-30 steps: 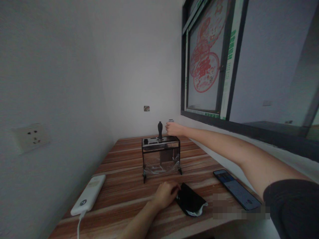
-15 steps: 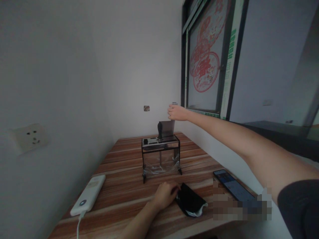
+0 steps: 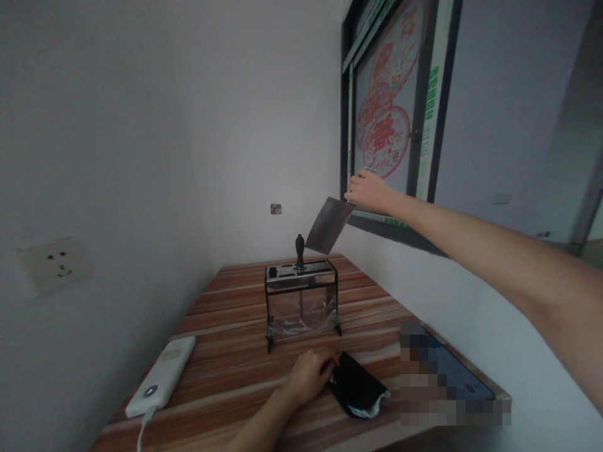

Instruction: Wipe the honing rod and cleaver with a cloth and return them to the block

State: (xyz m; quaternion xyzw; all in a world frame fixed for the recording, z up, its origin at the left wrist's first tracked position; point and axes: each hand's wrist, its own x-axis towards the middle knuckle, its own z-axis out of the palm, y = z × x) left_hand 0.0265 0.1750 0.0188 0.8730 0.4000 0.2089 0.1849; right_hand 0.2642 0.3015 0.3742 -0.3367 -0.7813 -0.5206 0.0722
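My right hand (image 3: 367, 190), stretched out at the far right, is closed around the handle of a cleaver (image 3: 331, 225). Its broad grey blade hangs tilted, clear of the knife rack. The knife rack (image 3: 301, 284) stands on the wooden table, with slots in its top, a dark frame and clear plastic film about its lower part. A black handle (image 3: 300, 250) sticks up from the rack; what it belongs to is mostly hidden. Near the front, my left hand (image 3: 311, 375) rests with curled fingers on the left edge of a folded black cloth (image 3: 358, 384) with a whitish lining.
A white power bank (image 3: 162, 375) with a cable lies at the table's left edge. On the right lies a phone (image 3: 464, 367), partly blurred out. Walls border the table (image 3: 221, 351), with a wall socket (image 3: 59, 265) at left and a window (image 3: 384, 125) at right.
My right hand has lifted the cleaver up and to the right, out of the rack, and its blade is now tilted. My left hand stays at the black cloth.
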